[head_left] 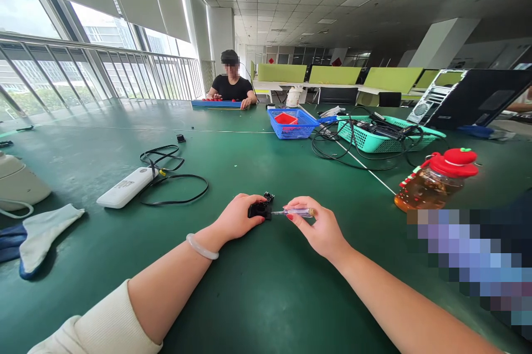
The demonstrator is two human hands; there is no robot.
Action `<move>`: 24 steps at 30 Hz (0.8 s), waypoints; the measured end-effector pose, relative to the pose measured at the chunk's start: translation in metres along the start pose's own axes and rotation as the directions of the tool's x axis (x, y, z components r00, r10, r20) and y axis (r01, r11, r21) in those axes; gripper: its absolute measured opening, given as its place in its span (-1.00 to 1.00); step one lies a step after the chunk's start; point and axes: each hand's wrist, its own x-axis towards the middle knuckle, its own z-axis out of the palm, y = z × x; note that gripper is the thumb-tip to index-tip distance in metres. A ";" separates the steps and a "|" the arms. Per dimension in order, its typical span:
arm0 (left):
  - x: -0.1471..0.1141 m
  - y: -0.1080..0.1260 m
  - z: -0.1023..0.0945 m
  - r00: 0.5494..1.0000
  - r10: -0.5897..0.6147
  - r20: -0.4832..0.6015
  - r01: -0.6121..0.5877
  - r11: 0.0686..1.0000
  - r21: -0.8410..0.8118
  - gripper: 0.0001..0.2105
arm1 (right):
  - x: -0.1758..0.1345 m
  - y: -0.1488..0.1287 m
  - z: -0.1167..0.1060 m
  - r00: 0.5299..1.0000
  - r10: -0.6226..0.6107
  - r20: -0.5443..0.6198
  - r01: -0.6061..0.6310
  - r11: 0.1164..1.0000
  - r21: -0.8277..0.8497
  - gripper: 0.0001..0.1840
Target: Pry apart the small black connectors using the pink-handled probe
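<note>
One black piece (263, 209) seems partly hidden by the left hand (236, 216).

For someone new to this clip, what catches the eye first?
Likely the red-topped bottle at the right of the green table. Then, in the middle, the left hand holds a small black part while the right hand holds a screwdriver with its tip at it. Farther back sit a blue basket and a turquoise one.
</note>
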 end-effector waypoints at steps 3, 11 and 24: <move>0.000 0.000 0.000 1.000 0.007 0.009 -0.007 1.000 0.007 -0.57 | -0.001 -0.001 0.001 1.000 -0.006 0.000 0.006 1.000 0.016 -0.80; 0.001 0.000 0.001 0.999 0.032 -0.005 -0.032 0.999 0.001 -0.59 | -0.004 -0.006 0.003 0.981 -0.177 0.074 0.183 0.980 -0.084 -0.85; 0.000 -0.001 0.001 0.999 0.046 -0.006 -0.046 0.999 0.019 -0.59 | -0.007 -0.006 0.006 0.950 -0.300 0.083 0.309 0.938 -0.157 -0.78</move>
